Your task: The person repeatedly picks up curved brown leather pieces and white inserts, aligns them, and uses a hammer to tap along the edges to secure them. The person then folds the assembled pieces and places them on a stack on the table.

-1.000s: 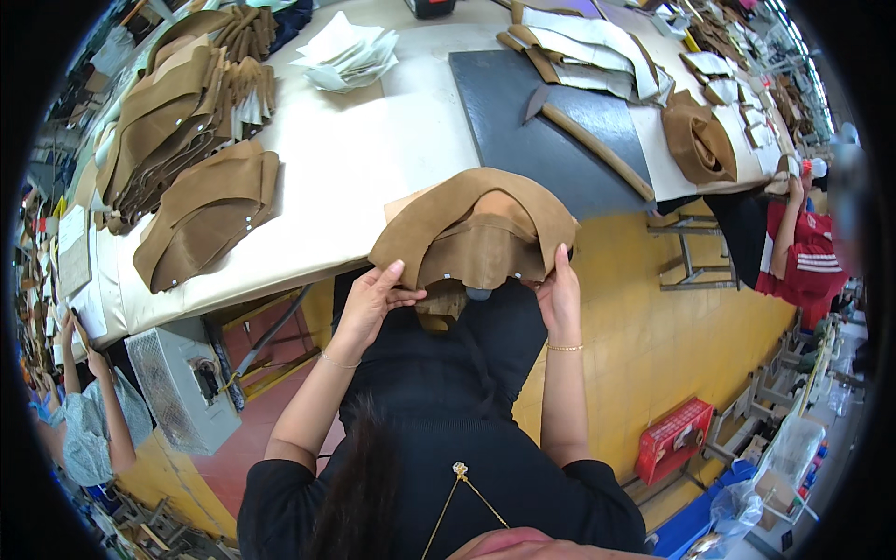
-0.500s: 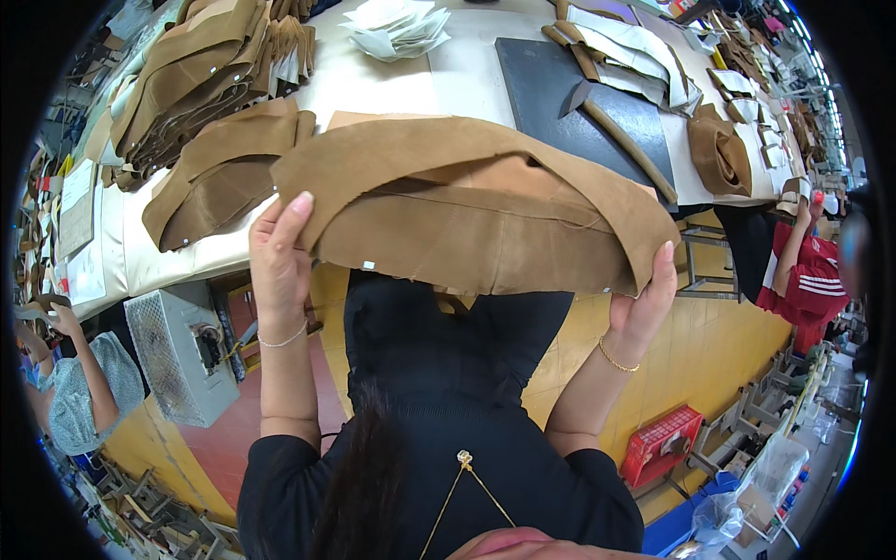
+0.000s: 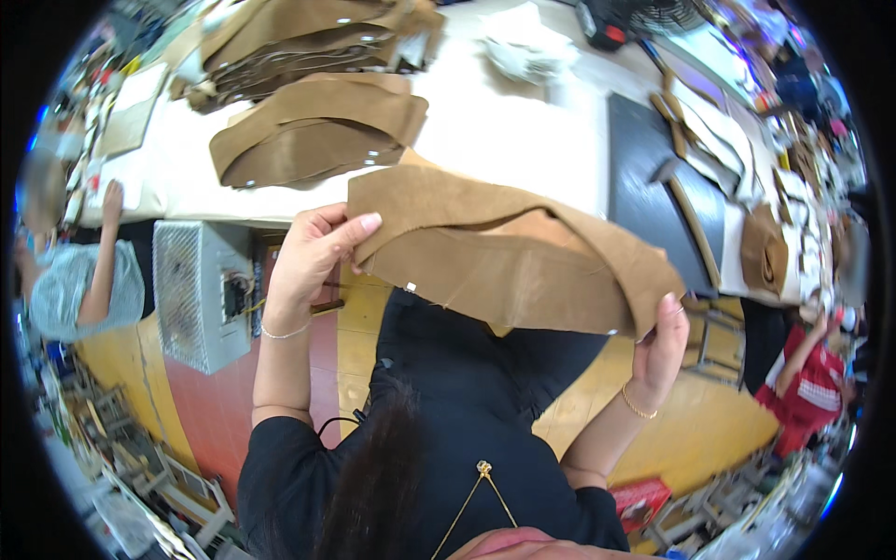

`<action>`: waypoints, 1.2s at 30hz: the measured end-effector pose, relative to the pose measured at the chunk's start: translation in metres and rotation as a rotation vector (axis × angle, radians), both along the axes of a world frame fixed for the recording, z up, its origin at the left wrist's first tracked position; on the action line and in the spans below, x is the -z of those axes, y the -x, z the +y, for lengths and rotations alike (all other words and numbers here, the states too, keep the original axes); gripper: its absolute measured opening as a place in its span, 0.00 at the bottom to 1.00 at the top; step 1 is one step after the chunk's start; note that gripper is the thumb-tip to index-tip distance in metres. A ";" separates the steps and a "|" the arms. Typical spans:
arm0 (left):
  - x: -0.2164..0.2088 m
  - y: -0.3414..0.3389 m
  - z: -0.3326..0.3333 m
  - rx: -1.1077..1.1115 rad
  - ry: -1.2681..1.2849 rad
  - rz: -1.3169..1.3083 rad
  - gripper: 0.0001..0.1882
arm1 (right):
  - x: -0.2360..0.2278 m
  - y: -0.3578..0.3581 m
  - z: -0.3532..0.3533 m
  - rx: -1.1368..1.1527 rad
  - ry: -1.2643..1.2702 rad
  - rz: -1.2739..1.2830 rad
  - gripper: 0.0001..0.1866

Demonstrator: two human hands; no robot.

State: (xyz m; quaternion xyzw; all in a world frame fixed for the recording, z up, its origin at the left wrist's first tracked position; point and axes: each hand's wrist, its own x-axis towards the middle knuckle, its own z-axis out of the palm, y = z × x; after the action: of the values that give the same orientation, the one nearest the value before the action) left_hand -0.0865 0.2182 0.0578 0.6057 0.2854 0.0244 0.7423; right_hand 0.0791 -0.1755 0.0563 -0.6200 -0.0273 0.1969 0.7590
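Observation:
Between my hands I hold a curved brown suede leather piece, made of joined panels with a seam down its middle and a lighter tan inner side showing through the gap. My left hand pinches its left end, thumb on top. At its right end, my right hand grips the corner with the thumb up. The piece hangs over my lap at the table's near edge. Just beyond my left hand lies a small stack of similar brown leather pieces on the white table.
A larger brown leather pile and a white stack lie farther back. On a dark slab rests a wooden-handled hammer. A fan stands behind. A grey box-shaped machine is below left. People work at both sides.
My view has turned left, so the table things appear farther right. I still hold the leather piece at both ends; its right end now sits lower than its left.

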 end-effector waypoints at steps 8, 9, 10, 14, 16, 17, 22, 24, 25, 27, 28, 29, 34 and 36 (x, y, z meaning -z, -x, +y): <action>-0.030 0.066 0.101 -0.392 -0.518 0.144 0.15 | 0.014 -0.005 0.165 -0.414 0.000 0.083 0.19; -0.033 0.075 0.123 -0.406 -0.593 0.138 0.15 | 0.006 -0.009 0.194 -0.410 0.029 0.085 0.20; -0.032 0.078 0.142 -0.471 -0.612 0.111 0.16 | 0.006 -0.015 0.221 -0.462 -0.094 0.042 0.21; -0.017 0.083 0.199 -0.590 -0.753 0.248 0.29 | 0.033 -0.036 0.287 -0.537 -0.091 0.087 0.29; -0.007 0.074 0.208 -0.561 -0.964 0.378 0.42 | 0.047 -0.035 0.281 -0.497 -0.001 0.064 0.33; -0.003 0.062 0.199 -0.533 -1.017 0.328 0.38 | 0.052 -0.033 0.267 -0.508 0.044 0.044 0.29; -0.002 -0.043 0.135 -0.294 -0.769 -0.030 0.20 | 0.043 -0.034 0.194 -0.594 0.201 -0.069 0.21; -0.011 -0.102 0.103 -0.170 -0.738 -0.179 0.17 | 0.037 -0.033 0.170 -0.497 0.347 -0.222 0.18; -0.015 -0.135 0.090 -0.102 -0.712 -0.266 0.16 | 0.033 -0.032 0.160 -0.444 0.422 -0.297 0.17; -0.012 -0.200 0.081 0.114 -0.729 -0.262 0.17 | 0.027 -0.029 0.145 -0.303 0.539 -0.562 0.13; -0.007 -0.233 0.082 0.173 -0.804 -0.236 0.19 | 0.028 -0.029 0.138 -0.265 0.594 -0.690 0.12; 0.004 -0.267 0.085 0.233 -0.877 -0.210 0.20 | 0.032 -0.029 0.133 -0.224 0.653 -0.816 0.11; 0.072 -0.389 0.112 -0.044 -1.565 -0.186 0.19 | 0.042 -0.025 0.125 -0.260 0.737 -0.970 0.10; 0.072 -0.406 0.112 0.228 -1.416 0.039 0.18 | 0.042 -0.026 0.123 -0.332 0.746 -0.910 0.10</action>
State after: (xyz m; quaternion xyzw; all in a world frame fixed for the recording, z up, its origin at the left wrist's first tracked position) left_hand 0.3194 0.3298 -0.0139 0.9683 0.1493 0.1149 0.1640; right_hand 0.1054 -0.0523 0.0138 -0.8533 -0.3744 0.0242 0.3622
